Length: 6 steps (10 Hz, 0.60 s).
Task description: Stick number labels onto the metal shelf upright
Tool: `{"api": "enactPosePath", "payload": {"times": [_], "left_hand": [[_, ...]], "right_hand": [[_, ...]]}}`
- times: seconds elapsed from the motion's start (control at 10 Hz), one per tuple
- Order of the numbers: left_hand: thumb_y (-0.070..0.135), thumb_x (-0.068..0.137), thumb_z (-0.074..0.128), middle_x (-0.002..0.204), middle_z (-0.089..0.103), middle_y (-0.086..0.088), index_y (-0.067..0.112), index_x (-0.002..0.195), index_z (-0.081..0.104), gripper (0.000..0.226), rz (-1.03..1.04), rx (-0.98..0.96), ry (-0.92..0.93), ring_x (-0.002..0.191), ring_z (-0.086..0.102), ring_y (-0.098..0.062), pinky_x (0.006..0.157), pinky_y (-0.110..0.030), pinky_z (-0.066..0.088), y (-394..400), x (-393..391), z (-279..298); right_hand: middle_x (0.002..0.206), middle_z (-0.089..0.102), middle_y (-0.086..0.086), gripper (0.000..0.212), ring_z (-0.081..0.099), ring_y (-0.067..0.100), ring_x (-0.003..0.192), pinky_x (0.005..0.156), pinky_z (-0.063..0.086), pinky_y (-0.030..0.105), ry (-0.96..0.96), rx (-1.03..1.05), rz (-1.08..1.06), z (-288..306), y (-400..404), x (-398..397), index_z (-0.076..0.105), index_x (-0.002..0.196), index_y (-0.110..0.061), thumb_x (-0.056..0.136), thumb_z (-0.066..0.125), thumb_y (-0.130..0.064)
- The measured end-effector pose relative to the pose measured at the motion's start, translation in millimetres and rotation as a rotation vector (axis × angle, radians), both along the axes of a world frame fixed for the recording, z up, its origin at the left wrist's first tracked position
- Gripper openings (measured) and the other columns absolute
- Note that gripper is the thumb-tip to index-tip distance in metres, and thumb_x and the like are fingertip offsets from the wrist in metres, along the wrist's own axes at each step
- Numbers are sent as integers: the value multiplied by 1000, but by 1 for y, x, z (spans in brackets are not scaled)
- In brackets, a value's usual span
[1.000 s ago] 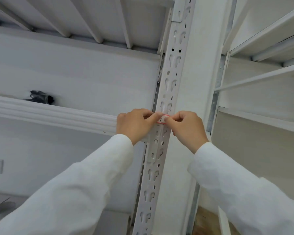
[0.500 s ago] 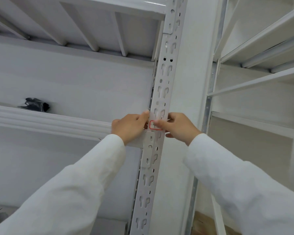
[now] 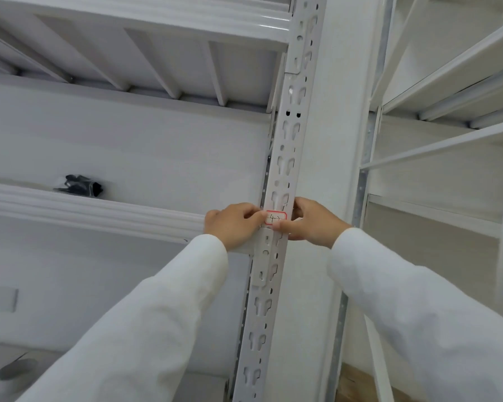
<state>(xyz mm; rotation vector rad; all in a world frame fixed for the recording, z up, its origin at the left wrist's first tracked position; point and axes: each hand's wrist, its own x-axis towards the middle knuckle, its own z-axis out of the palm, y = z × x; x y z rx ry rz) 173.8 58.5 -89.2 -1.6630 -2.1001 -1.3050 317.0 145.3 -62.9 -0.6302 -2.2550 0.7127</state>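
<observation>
Left hand (image 3: pixel 233 226) is resting against the left edge of the upright (image 3: pixel 282 175), fingers curled, one fingertip pressing the left end of the label (image 3: pixel 276 218). Right hand (image 3: pixel 312 223) is wrapping around the upright's right edge from the side, its thumb lying along the label's lower edge. Whether either hand is actually pinching the label or only pressing it flat cannot be told.

Label: small white rectangle with a red border and rounded corners, dark handwritten marks in the middle. It is sitting on the front face of the upright, level with the shelf beam (image 3: pixel 99 211) that is meeting the post from the left.

Hard to read: the writing is partly covered by the left fingertip and is blurring; it looks like a "4" followed by another stroke, no more certain than that. The right fingers are hiding behind the post. Both white sleeves are running out of the bottom of the frame.

Orientation: the label's long axis is lying across the upright, roughly horizontal. The upright itself, pale grey with paired keyhole slots, is running top to bottom, leaning slightly rightward toward the top in this view. A dark bundle (image 3: pixel 80 185) is lying on the shelf well to the left.
</observation>
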Motion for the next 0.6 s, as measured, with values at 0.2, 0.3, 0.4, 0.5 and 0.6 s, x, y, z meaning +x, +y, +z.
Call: {"api": "enactPosePath", "payload": {"times": [0.2, 0.3, 0.4, 0.5, 0.6], "left_hand": [[33, 97, 33, 125, 59, 16, 42, 127, 52, 37, -85, -17, 112, 122, 44, -10, 97, -21, 13, -10, -3, -11], [28, 96, 37, 129, 57, 11, 37, 134, 45, 40, -45, 38, 260, 125, 41, -11, 99, -21, 10, -11, -5, -24], [26, 96, 40, 145, 40, 10, 27, 141, 37, 46, 4, 47, 385, 136, 30, -11, 112, -30, 3, -18, -6, -34], [24, 96, 37, 155, 21, 8, 26, 147, 20, 54, 74, -75, 521, 142, 15, -13, 115, -34, 1, -22, -6, -38], [28, 94, 34, 156, 17, 9, 28, 146, 23, 53, 137, -74, 570, 143, 12, -14, 115, -33, 4, -35, -8, -33]], "right_hand": [[103, 65, -1, 53, 65, 19, 89, 83, 55, 28, -332, -20, -128, 5, -5, 26, 45, 132, -17, 84, 64, -9], [103, 62, -6, 56, 62, 20, 95, 86, 51, 30, -412, 84, -280, -7, 0, 51, 45, 132, -23, 81, 69, -21], [109, 62, -3, 49, 58, 17, 99, 86, 46, 29, -348, 146, -348, -7, -6, 73, 48, 129, -21, 84, 66, -26], [111, 60, -3, 39, 56, 17, 104, 91, 43, 30, -374, 201, -392, -9, -11, 77, 53, 124, -20, 86, 62, -27], [104, 61, -5, 24, 57, 15, 98, 89, 44, 27, -302, 334, -327, -4, -29, 74, 61, 110, -25, 87, 61, -27]]}}
